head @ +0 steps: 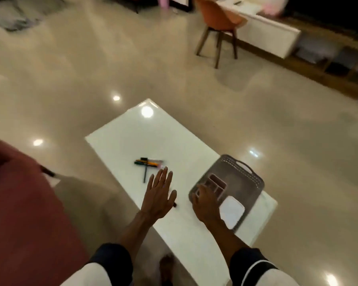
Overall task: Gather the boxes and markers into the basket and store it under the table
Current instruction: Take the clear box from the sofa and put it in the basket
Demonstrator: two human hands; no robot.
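Observation:
A grey perforated basket [248,172] with a handle sits at the right edge of the white table [136,137]. Inside it lie a pinkish compartmented box [216,184] and a white box [232,211]. My right hand [205,203] rests on the near end of the compartmented box, fingers curled on it. Several markers [148,163] lie in a loose pile at the table's middle. My left hand [158,195] hovers flat over the table just short of them, fingers spread, holding nothing. A dark marker tip [175,205] pokes out from under it.
A dark red sofa [23,213] fills the lower left. An orange chair [217,23] and a low white bench [265,34] stand at the far right. Glossy floor [70,79] surrounds the table. My foot [166,267] shows below the table's near end.

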